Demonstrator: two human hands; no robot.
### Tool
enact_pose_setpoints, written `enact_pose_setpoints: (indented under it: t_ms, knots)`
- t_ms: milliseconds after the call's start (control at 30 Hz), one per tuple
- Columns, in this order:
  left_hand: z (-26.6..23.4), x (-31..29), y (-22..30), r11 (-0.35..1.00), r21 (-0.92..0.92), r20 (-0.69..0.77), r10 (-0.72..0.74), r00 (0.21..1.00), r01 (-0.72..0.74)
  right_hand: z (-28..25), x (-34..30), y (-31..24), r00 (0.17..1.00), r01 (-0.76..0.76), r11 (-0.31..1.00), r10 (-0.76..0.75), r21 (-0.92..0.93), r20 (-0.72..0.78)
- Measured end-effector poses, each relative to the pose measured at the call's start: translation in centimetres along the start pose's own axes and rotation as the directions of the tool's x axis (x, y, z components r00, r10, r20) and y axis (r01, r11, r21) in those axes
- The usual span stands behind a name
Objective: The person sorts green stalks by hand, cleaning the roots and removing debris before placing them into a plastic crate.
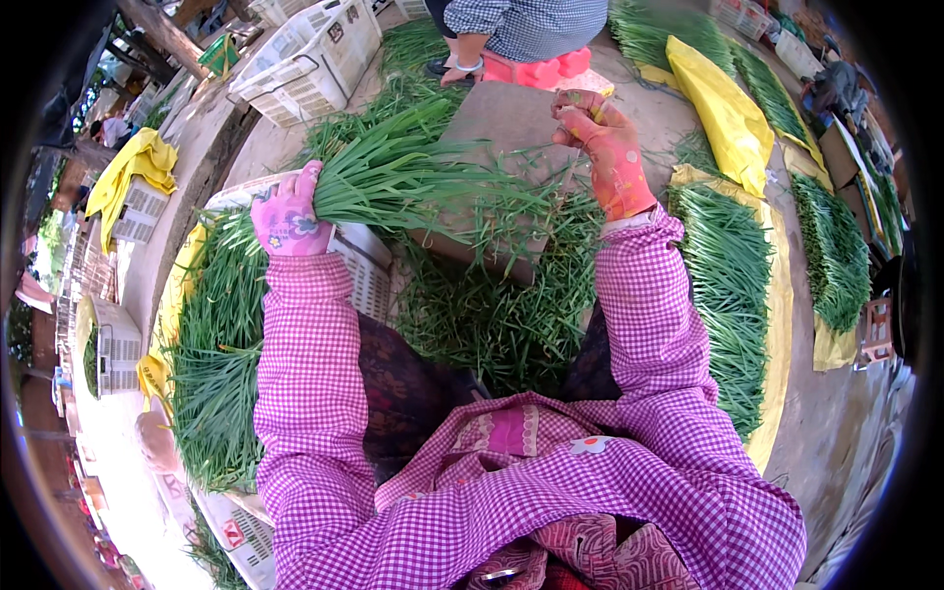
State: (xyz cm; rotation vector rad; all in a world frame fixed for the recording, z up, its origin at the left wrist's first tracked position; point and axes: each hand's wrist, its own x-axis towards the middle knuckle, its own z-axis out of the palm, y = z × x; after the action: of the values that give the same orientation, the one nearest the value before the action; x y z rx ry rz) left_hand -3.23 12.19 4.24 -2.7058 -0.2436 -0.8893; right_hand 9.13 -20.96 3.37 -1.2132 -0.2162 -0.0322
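Observation:
A bunch of garlic chives (pixel 393 177) fans out to the right from my left hand (pixel 291 208), which wears a pink flowered glove and is closed around one end. Its leaf tips spread over a brown flat board (pixel 497 113). My right hand (pixel 600 147), in a stained orange-red glove, is raised at the board's right edge. Its fingers are curled and pinched together; whatever may be between them is too small to make out. Loose chive leaves (pixel 501 315) lie heaped below the board, between my knees.
To my left, more chives (pixel 221 364) are piled over a white crate. Rows of chives (pixel 728 285) lie on yellow sacking at right, with a folded yellow sack (pixel 723 113) beyond. A white crate (pixel 313 64) stands far left. Ahead, another person (pixel 526 25) sits by a red stool (pixel 536 69).

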Motion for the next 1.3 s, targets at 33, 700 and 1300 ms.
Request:
enact_pose_setpoints:
  t_ms: [33,700,1300]
  knots:
    - [-0.1,0.1,0.0,1.0,0.0,0.009,-0.019,1.0,0.019,-0.7,0.2,0.1,0.997,-0.031,0.995,0.038,-0.096,0.065]
    - [0.2,0.1,-0.5,0.999,-0.003,0.07,-0.052,0.996,0.053,-0.4,-0.7,0.1,0.977,-0.008,1.0,0.002,0.03,0.213]
    - [0.3,0.2,0.6,0.992,-0.013,-0.103,0.122,0.987,-0.124,2.0,-2.3,-1.2,0.975,-0.042,0.999,0.048,-0.033,0.217]
